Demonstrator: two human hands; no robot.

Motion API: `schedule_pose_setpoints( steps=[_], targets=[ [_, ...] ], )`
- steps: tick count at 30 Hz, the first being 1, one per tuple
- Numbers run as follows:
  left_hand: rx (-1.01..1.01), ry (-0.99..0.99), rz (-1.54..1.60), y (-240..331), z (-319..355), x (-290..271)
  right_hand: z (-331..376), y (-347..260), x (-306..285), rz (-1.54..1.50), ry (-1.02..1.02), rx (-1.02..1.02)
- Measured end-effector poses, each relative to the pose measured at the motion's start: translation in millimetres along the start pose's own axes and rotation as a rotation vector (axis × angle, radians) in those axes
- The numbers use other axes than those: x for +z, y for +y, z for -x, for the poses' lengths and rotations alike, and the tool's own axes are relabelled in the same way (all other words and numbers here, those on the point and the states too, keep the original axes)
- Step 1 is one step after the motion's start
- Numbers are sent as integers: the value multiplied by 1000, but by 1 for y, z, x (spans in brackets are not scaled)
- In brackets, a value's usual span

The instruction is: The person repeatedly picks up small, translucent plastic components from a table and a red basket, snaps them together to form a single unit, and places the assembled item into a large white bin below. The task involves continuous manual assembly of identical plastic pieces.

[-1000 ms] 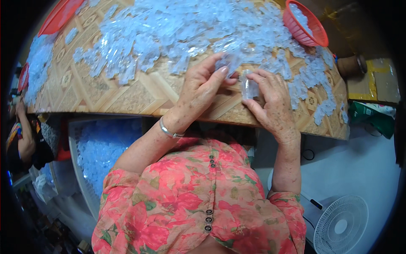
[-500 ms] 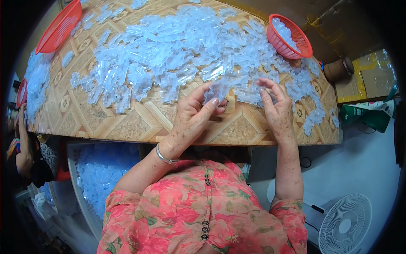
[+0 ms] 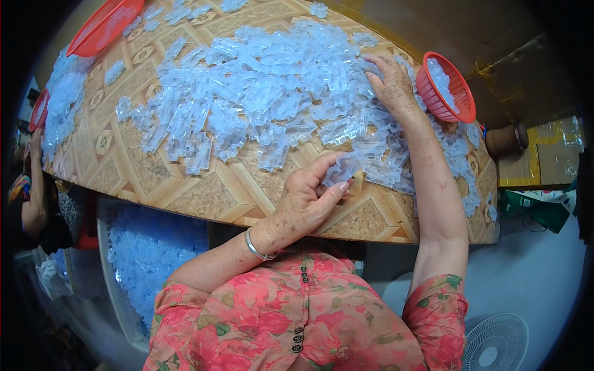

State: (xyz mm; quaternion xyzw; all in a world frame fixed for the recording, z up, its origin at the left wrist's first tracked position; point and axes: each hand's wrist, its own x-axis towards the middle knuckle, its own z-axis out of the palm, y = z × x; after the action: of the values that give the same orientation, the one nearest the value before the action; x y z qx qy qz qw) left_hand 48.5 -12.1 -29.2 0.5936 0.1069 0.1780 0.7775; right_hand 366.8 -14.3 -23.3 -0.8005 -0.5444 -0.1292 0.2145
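Note:
A broad heap of clear, bluish plastic pieces point(image 3: 260, 86) lies spread over the table. Near the table's front edge, my left hand point(image 3: 312, 191) pinches one clear plastic piece point(image 3: 345, 167) between thumb and fingers. My right hand point(image 3: 391, 83) reaches out over the far right part of the heap, fingers stretched and apart, with nothing seen in them. Close by its right side stands a red plastic basket point(image 3: 467, 105) with clear, rounded pieces inside. Part of the heap is hidden behind my right forearm.
The wood-patterned table point(image 3: 179, 204) has a curved front edge. Another red basket point(image 3: 105, 28) is at the far left. Below the table sits a white tub point(image 3: 117, 290) of bluish pieces. A cardboard box point(image 3: 550, 151) and a fan point(image 3: 495, 346) are to the right; another person's arm point(image 3: 36, 179) shows at left.
My right hand has moved forward, away from my left hand, to the far side of the heap beside the red basket. My left hand still holds a clear piece. The view has shifted.

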Motion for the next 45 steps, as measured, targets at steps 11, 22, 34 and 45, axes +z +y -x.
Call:
schedule_pose_setpoints(
  steps=[11, 22, 34, 45],
  targets=[
    [18, 13, 8, -1, -2, -1, 61, -38, -53, -96, -32, -42],
    [83, 55, 42, -9, -6, -3, 91, -68, -73, -696, 19, 389],
    [80, 62, -24, -2, -6, -2, 177, -142, -70, -1143, 153, 542],
    [-28, 28, 245, 9, 0, -4, 178, -137, -70, -922, 392, 219]
  ],
)
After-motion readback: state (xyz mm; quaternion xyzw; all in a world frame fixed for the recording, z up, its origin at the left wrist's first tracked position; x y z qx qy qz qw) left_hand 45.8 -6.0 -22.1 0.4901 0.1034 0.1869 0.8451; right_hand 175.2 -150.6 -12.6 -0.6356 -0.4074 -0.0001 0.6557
